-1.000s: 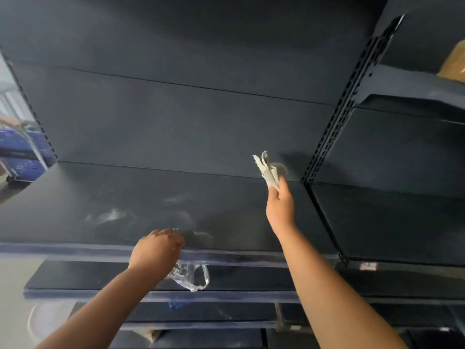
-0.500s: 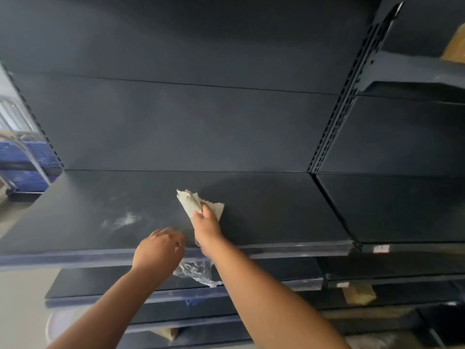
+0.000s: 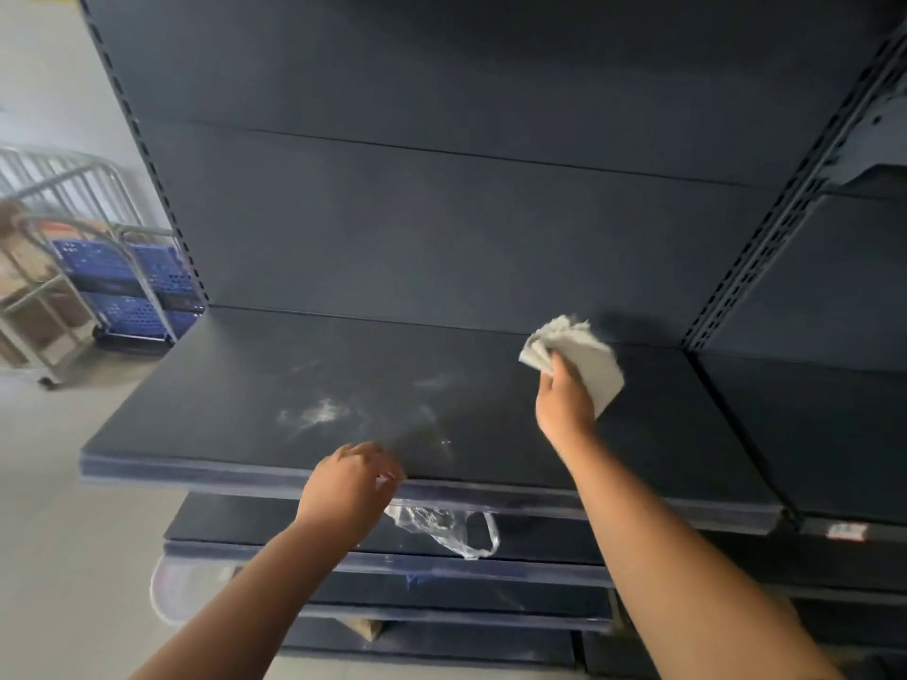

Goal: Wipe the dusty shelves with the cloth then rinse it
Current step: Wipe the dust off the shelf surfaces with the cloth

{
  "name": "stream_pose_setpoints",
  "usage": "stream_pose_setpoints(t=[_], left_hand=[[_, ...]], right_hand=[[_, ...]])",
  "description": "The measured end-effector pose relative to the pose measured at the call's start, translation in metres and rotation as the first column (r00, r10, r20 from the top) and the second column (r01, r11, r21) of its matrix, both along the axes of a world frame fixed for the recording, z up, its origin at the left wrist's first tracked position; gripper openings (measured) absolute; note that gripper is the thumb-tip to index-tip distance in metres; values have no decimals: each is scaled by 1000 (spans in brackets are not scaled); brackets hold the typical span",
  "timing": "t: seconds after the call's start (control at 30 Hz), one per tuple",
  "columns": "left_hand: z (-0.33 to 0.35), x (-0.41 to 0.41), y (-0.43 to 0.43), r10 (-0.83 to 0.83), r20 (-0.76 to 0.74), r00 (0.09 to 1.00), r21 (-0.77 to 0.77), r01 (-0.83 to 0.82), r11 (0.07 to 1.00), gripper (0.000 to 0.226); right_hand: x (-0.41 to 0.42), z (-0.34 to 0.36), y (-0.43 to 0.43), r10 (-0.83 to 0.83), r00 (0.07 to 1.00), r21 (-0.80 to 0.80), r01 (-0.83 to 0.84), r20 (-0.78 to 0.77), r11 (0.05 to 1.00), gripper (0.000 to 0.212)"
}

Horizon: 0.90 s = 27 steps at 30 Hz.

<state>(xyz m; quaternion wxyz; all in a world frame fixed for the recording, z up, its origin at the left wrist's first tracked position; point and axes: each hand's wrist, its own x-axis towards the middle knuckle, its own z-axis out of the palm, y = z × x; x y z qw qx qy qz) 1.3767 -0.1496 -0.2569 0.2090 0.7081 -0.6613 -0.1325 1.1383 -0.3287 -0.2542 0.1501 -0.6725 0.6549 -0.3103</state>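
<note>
Gripping the grey cloth (image 3: 584, 358), the right hand (image 3: 564, 404) presses it near the shelf's (image 3: 245, 385) back right corner; the left hand (image 3: 346, 488), fingers clenched on a clear plastic bag (image 3: 441, 527), rests at the front edge.

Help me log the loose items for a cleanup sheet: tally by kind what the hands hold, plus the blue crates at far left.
Cloth, in the right hand: 1
Clear plastic bag, in the left hand: 1
Blue crates: 2
Total: 4
</note>
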Motion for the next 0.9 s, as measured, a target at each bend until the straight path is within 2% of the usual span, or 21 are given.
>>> stream_pose_setpoints(t=[0.07,0.13,0.17,0.2,0.23,0.3,0.33,0.5,0.57,0.63,0.73,0.8,0.9], left_hand=[[-1,3,1,-25,16,1000,-14,26,1000,20],[-2,5,3,-44,34,998,-43,46,998,22],[-3,6,3,-50,37,998,-60,53,997,24],[-4,6,4,-58,41,997,-74,61,995,25],[-5,6,6,-70,46,996,-85,74,994,27],[-6,6,7,-100,62,993,-97,105,990,28],[-6,7,7,-109,66,992,-96,115,989,29],[-5,12,4,-145,61,988,-39,148,988,33],[-5,13,3,-131,37,991,-25,132,991,34],[-5,11,1,-99,19,995,-17,99,995,32],[-5,9,-3,-56,6,998,10,56,998,30],[-4,8,-6,-35,-9,999,28,36,999,30],[0,7,-9,-2,-33,999,63,5,998,27]], right_hand=[[28,-21,15,52,974,90,-33,-219,995,35],[74,-31,32,145,951,94,-123,-275,988,35],[99,-31,38,202,955,113,-180,-220,977,34],[124,-27,43,259,962,154,-244,-86,957,33],[145,-20,47,297,946,213,-318,127,924,33],[176,0,53,241,795,270,-448,557,853,34],[186,9,52,184,720,250,-452,669,856,33],[169,44,28,-10,465,144,-254,885,957,18],[135,50,11,-7,426,76,-146,905,986,22],[91,52,-4,-8,521,7,4,854,1000,33],[29,47,-16,-80,739,-116,210,669,971,41],[-4,30,-20,-136,853,-152,242,503,958,41],[-29,-5,-32,-185,959,-79,206,214,975,35]])
